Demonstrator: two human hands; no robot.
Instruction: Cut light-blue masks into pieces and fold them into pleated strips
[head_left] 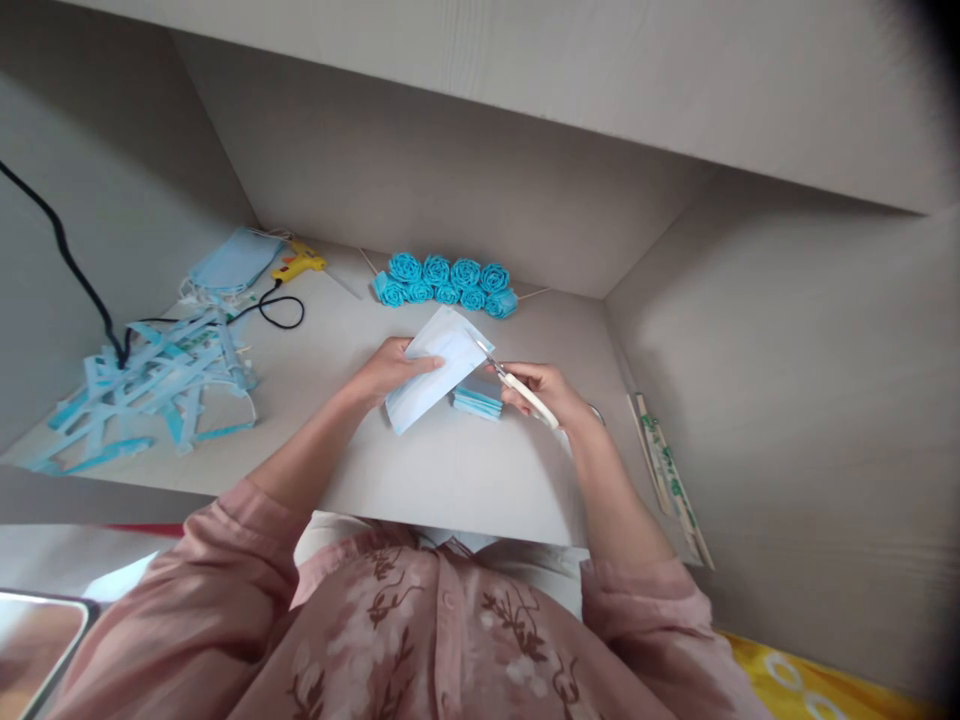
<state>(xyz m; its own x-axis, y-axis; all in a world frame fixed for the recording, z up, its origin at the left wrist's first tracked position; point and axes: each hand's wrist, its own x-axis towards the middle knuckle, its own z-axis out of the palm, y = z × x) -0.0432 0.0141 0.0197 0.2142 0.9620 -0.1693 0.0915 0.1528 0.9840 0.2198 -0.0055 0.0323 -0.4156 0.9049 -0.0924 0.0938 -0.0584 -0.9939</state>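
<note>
My left hand (394, 370) is closed on a pale blue face mask sheet (439, 365), thumb on top, holding it tilted above the table. In my right hand (544, 388) is a pair of scissors (529, 398) with white handles. The blades meet the sheet near its upper right corner; whether they are cutting cannot be made out. Just below the sheet lies a small stack of folded blue pieces (478, 402), partly hidden by it. Behind, two rows of blue rolled flowers (450, 280) sit against the back wall.
At the left, a heap of cut blue and white strips (161, 375) spreads over the table. Whole face masks (236, 262) and a yellow glue gun (300, 262) with a black cord lie beyond it. Wrapped chopsticks (667, 470) rest along the right wall. Walls enclose three sides.
</note>
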